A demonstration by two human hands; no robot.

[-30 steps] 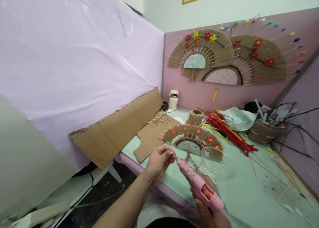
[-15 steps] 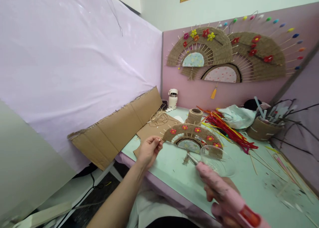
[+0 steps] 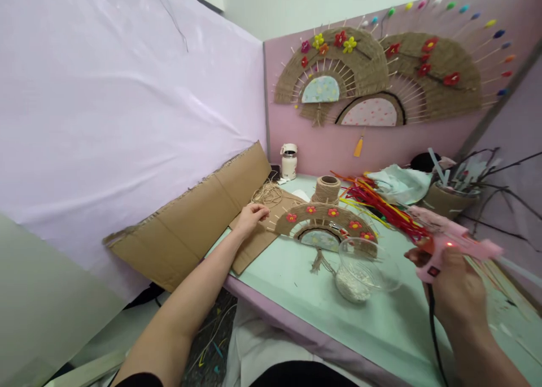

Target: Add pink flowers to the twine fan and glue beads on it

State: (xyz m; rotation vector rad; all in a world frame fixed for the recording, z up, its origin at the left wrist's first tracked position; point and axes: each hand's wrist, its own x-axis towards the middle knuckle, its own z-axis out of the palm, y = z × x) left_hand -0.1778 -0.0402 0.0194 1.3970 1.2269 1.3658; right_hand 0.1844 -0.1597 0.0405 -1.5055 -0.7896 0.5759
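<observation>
My right hand (image 3: 459, 285) is wrapped round the handle of a pink glue gun (image 3: 451, 237), held above the right side of the table. A small light glows on the gun, and its black cord hangs down. At the left end of a twine-covered fan (image 3: 324, 211), my left hand (image 3: 253, 215) has its fingertips pinched together by the thin sticks. What sits in that pinch is too small to make out. The fan lies flat, with red flowers along its arc, a pale patterned half-circle at its base and a twine tassel (image 3: 317, 261) below.
A clear round container (image 3: 353, 285) of small white pieces, its lid tilted, stands before the fan. Behind are a twine spool (image 3: 327, 190), red and yellow craft stems (image 3: 381, 203) and a white bottle (image 3: 289, 162). Cardboard (image 3: 190, 218) leans at left; a pot (image 3: 451, 201) stands at right.
My right hand has swung the glue gun up and right, away from the fan and container. My left hand has moved up and slightly left, to the fan's left-end sticks.
</observation>
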